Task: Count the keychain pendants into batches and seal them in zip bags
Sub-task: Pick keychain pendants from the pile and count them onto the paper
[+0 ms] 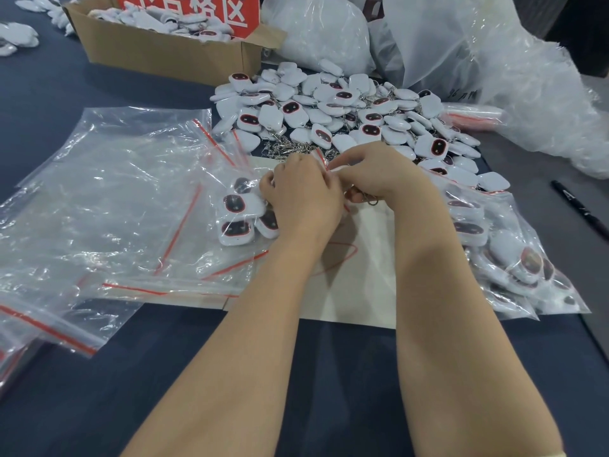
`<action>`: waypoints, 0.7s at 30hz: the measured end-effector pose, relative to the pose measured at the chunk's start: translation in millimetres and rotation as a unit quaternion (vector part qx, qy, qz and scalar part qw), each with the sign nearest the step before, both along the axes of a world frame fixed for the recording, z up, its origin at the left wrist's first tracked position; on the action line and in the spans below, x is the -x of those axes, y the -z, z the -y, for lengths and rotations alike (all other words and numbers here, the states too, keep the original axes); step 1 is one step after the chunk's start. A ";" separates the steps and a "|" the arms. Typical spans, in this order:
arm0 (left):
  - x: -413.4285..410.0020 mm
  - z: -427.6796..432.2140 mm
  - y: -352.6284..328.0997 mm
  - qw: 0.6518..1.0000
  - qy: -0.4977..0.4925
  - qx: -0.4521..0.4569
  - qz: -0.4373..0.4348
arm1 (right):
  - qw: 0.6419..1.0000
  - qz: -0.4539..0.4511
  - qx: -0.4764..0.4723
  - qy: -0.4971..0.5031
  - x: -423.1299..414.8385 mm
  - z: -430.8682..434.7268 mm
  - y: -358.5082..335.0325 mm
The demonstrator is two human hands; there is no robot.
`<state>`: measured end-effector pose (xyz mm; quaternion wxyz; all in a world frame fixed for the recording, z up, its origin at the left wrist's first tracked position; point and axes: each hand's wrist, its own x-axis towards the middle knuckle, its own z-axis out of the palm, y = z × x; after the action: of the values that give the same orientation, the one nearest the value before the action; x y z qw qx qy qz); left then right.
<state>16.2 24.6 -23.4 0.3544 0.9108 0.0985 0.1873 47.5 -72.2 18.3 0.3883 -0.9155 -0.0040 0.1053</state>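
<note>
A small zip bag (239, 212) holding several white pendants with dark red-rimmed faces lies at the centre, on a pale sheet (356, 285). My left hand (301, 199) grips the bag's red-striped top edge from the left. My right hand (379, 171) pinches the same strip from the right, fingertips meeting the left hand's. A large heap of loose pendants (346, 117) with metal chains lies just behind both hands.
Empty zip bags (108, 199) spread across the left. Filled bags (507, 255) lie at the right. A cardboard box (164, 51) with pendants and a red sign stands at the back left, big plastic sacks (461, 44) at the back right. A black marker (580, 209) lies far right.
</note>
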 end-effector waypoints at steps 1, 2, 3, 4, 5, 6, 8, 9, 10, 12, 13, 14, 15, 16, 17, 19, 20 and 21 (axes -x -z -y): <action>0.4 0.1 -0.4 1.000 -0.001 0.006 0.012 | 1.000 -0.002 0.003 -0.007 0.2 0.1 -0.2; 0.7 0.1 -0.6 1.000 -0.002 0.011 0.023 | 1.000 -0.005 0.004 -0.014 0.6 0.3 0.1; 0.8 0.3 -0.7 0.999 -0.002 0.017 0.033 | 1.000 -0.007 0.005 -0.022 1.1 0.4 0.4; 0.8 0.2 -0.8 0.999 -0.002 0.022 0.039 | 1.000 -0.006 0.006 -0.029 1.4 0.3 1.0; 0.5 0.1 -0.5 0.999 -0.001 0.023 0.039 | 1.000 -0.001 0.005 -0.030 1.1 0.6 1.3; 0.1 0.1 0.4 0.999 -0.001 0.019 0.033 | 1.000 0.008 0.005 -0.024 -0.1 1.1 1.7; -0.8 0.7 2.5 1.000 0.001 -0.006 0.009 | 1.000 0.025 0.012 -0.005 -2.4 2.2 2.2; -1.1 1.0 3.6 1.000 0.003 -0.020 -0.002 | 1.000 0.027 0.015 0.001 -3.0 2.5 2.5; -1.2 1.3 4.4 1.000 0.004 -0.026 -0.007 | 1.000 0.024 0.015 0.002 -3.0 2.2 3.3; -0.9 2.0 4.5 1.000 0.002 -0.013 0.001 | 1.000 0.007 -0.004 0.000 -1.7 1.0 4.2; -0.7 2.2 4.1 1.000 -0.003 -0.002 0.010 | 1.000 -0.001 -0.023 0.002 -1.6 0.2 4.7; -0.6 2.1 3.5 1.000 -0.007 0.006 0.019 | 0.999 -0.003 -0.041 0.009 -2.1 -0.3 5.2; -0.3 2.4 3.1 1.000 -0.010 0.011 0.027 | 0.998 -0.001 -0.057 0.018 -2.0 -0.6 4.7; 0.0 2.6 2.7 0.999 -0.010 0.012 0.032 | 0.997 0.004 -0.068 0.027 -3.1 -0.4 5.7; 0.2 2.8 2.4 0.999 -0.010 0.013 0.034 | 0.997 0.008 -0.072 0.031 -3.7 -0.2 6.1; 0.7 1.9 1.8 0.999 -0.003 0.014 0.034 | 0.998 0.013 -0.056 0.021 -4.3 -1.0 9.1; 1.1 1.2 1.4 0.999 0.003 0.013 0.033 | 0.999 0.015 -0.048 0.015 -4.3 -1.0 11.5; 1.6 0.5 0.9 0.999 0.011 0.013 0.032 | 0.999 0.015 -0.041 0.013 -4.6 -0.8 13.5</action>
<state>14.5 24.1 -24.3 0.3709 0.9009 0.0794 0.2108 52.1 -71.4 4.8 0.4270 -0.9001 -0.0017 0.0864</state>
